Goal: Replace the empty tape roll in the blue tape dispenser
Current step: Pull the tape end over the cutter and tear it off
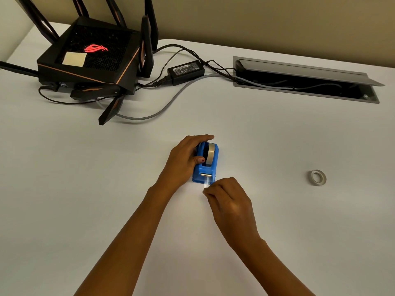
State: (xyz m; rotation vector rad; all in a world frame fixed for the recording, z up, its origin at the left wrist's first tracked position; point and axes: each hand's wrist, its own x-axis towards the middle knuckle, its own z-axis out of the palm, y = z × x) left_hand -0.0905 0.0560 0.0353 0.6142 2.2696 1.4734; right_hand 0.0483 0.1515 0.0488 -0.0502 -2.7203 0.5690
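A small blue tape dispenser stands on the white table, its cutter end toward me. A roll of clear tape sits in its cradle. My left hand grips the dispenser from its left side, thumb on top. My right hand pinches the free end of the tape strip, which runs out over the cutter. A thin, nearly bare tape roll lies flat on the table far to the right, apart from both hands.
At the back left stands a black router with antennas, a power brick and cables trailing from it. An open cable hatch is set into the table at the back right.
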